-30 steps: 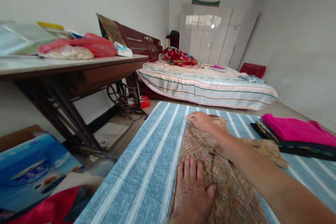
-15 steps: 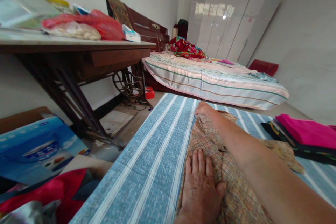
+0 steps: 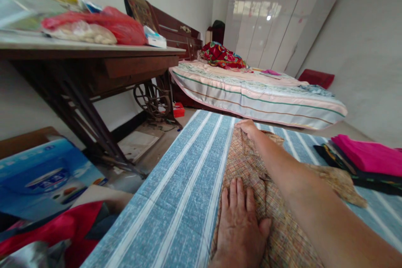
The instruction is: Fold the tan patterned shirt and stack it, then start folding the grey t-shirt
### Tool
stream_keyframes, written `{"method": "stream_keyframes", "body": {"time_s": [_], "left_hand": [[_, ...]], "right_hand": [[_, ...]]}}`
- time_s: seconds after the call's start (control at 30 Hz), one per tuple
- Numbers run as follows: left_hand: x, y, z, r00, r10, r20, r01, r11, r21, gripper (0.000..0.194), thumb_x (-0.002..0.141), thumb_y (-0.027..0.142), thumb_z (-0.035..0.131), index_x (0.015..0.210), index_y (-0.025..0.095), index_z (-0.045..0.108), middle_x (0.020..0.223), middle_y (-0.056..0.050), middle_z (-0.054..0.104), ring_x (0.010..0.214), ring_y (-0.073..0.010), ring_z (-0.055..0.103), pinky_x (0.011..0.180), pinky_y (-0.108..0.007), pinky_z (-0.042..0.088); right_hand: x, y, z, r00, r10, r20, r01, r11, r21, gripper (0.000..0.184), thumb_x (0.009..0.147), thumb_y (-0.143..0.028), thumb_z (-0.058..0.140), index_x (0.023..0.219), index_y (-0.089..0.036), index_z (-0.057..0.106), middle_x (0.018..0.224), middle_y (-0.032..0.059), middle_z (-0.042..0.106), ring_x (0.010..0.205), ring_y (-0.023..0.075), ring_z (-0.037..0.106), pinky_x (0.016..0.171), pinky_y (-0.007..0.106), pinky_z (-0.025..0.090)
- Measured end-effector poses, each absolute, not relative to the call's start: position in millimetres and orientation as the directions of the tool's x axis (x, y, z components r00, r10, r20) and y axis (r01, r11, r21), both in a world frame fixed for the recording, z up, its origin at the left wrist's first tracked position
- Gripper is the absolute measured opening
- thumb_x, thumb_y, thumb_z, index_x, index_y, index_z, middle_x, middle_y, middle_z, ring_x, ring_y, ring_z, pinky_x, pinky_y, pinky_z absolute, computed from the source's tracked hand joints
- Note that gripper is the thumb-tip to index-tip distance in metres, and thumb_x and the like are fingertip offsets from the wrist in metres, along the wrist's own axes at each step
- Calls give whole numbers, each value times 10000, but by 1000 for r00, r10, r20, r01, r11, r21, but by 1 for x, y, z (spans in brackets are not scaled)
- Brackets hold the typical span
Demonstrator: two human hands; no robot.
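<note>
A brown checked garment, seemingly a shirt [image 3: 245,163], lies partly folded and wrinkled on a blue and white striped cloth [image 3: 176,184]. My left hand [image 3: 240,222] presses flat on its near left part, fingers stretched out. At the far left corner of the garment, my right hand [image 3: 246,127] pinches the fabric, with the arm reaching across from the lower right. A sleeve-like part of the garment sticks out to the right beyond my forearm. My forearm hides some of the middle.
Folded clothes [image 3: 364,159], bright pink on top, are stacked at the right. A sewing-machine table [image 3: 141,56] with red bags stands at the left. Below it is a blue carton [image 3: 50,180]. A bed [image 3: 260,96] and a white wardrobe [image 3: 260,29] are farther back.
My right hand has drawn the garment's far corner farther away, toward the cloth's far edge. My left hand stays flat on the fabric. The view has tilted down and shifted left.
</note>
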State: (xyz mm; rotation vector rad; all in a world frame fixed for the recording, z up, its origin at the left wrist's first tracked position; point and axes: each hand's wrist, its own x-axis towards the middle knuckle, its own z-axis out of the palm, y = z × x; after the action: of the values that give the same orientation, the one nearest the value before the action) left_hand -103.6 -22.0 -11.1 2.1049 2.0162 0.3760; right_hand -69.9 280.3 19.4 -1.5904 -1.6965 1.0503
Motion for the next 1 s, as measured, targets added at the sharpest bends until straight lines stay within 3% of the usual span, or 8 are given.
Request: {"method": "stream_keyframes", "body": {"time_s": [0.3, 0.4, 0.57, 0.67, 0.83, 1.0], "left_hand": [[-103, -21, -12, 52, 998, 47, 948, -64, 312, 722, 848, 623, 346, 1401, 158, 378, 1503, -152, 233, 1391, -331, 160, 1111, -553, 209], [-103, -21, -13, 47, 997, 55, 951, -62, 304, 726, 843, 625, 352, 1397, 158, 386, 1501, -154, 247, 1390, -333, 170, 1109, -557, 213], [-102, -20, -13, 42, 998, 49, 956, -55, 289, 727, 841, 624, 353, 1401, 160, 382, 1503, -143, 252, 1391, -337, 178, 1109, -557, 217], [-103, -19, -12, 48, 998, 47, 957, -59, 283, 729, 841, 622, 350, 1404, 161, 375, 1503, -140, 254, 1388, -343, 184, 1103, -563, 224], [-103, -20, -11, 40, 998, 46, 958, -52, 282, 731, 843, 629, 332, 1401, 159, 382, 1505, -149, 242, 1390, -333, 183, 1109, -549, 217], [-103, -19, -11, 49, 997, 51, 961, -61, 269, 722, 847, 618, 337, 1391, 146, 397, 1490, -158, 274, 1384, -337, 203, 1110, -554, 207]], "right_hand": [[-71, 278, 21, -164, 984, -64, 471, 21, -882, 177, 882, -293, 580, 871, -119, 604, 747, -12, 601, 575, 79, 549, 528, 215, 472], [-66, 279, 26, -204, 978, -52, 463, 50, -885, 144, 770, -204, 655, 887, -122, 636, 596, -46, 574, 473, 75, 506, 474, 197, 419], [-60, 285, 28, -250, 968, -22, 539, 120, -834, 359, 599, -65, 642, 948, -145, 665, 466, -83, 502, 412, 86, 459, 459, 196, 373], [-64, 290, 24, -244, 968, 51, 615, 196, -764, 333, 600, -49, 606, 912, -147, 671, 551, -58, 555, 494, 96, 504, 511, 194, 389], [-75, 288, 13, -245, 954, 172, 748, 299, -593, 256, 663, -62, 570, 869, -167, 681, 797, 9, 663, 796, 153, 600, 719, 216, 429], [-71, 272, 24, -252, 937, 244, 836, 337, -434, 326, 746, -143, 555, 1058, -191, 637, 986, 71, 674, 943, 224, 598, 803, 298, 434]]}}
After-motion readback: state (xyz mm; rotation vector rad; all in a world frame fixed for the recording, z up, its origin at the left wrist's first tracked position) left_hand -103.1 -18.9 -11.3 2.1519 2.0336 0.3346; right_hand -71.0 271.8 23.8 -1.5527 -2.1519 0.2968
